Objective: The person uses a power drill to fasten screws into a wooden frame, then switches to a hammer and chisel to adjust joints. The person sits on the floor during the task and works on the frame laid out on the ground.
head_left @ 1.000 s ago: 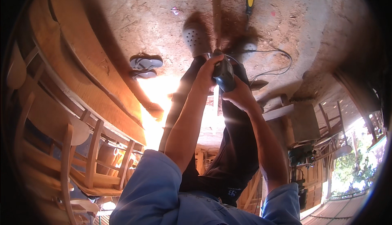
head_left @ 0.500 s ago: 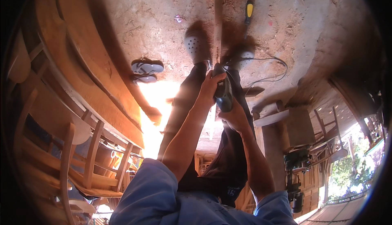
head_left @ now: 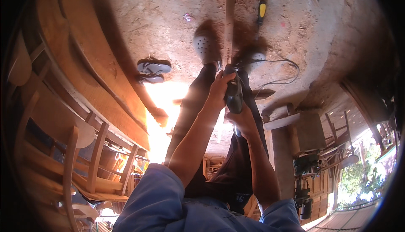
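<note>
Both my hands are on a dark green-black corded power tool (head_left: 234, 98), held low between my legs; its exact kind is hard to make out. My left hand (head_left: 218, 88) is closed around its far part, thumb across the top. My right hand (head_left: 244, 121) grips the near end, its fingers partly hidden under the tool body. A long narrow wooden board (head_left: 229, 25) runs straight away from me, between my feet, up to the tool. Whether the tool touches the board cannot be seen. A thin dark cord (head_left: 291, 80) loops out to the right.
A yellow-and-black-handled tool (head_left: 262, 10) lies on the dusty floor ahead, right of the board. Grey flip-flops (head_left: 154, 67) lie to the left, beside long wooden planks (head_left: 101, 72). Wooden chairs (head_left: 97, 160) stand at the left. A bench-like block (head_left: 306, 133) and machinery are at the right.
The view has shifted slightly, so the floor and things on it appear a little further right. The power tool looks slightly turned, with both hands still gripping it.
</note>
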{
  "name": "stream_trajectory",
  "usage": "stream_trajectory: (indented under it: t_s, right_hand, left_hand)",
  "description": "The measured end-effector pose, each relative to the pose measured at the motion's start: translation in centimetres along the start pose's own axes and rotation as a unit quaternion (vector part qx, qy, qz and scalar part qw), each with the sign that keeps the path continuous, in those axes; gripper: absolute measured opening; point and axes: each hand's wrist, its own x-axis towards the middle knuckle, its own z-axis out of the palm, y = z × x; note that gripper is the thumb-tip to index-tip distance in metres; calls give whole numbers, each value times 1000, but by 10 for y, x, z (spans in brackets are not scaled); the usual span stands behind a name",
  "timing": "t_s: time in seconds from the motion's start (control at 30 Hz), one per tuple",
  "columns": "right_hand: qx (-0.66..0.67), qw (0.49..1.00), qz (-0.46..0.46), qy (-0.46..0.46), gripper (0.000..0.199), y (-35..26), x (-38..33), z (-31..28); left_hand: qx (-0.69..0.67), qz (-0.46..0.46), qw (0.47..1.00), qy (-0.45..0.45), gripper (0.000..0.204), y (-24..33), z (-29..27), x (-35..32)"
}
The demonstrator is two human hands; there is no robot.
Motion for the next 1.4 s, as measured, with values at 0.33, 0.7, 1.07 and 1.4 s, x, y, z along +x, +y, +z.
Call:
stream_trajectory:
  t_s: [0.33, 0.7, 1.07, 1.4]
  right_hand:
    - [-134, 985, -93, 57, 69, 31, 36, 1]
    - [-32, 999, 36, -20, 41, -51, 49, -19]
    - [-487, 864, -112, 58, 89, -3, 37, -34]
    - [-733, 670, -113, 40, 93, -39, 26, -24]
  left_hand:
    - [1, 36, 999, -39, 28, -3, -20, 25]
    - [-41, -3, 998, 55, 14, 13, 11, 64]
    - [-132, 75, 981, -123, 35, -39, -38, 19]
    - [-58, -71, 989, -112, 28, -30, -51, 30]
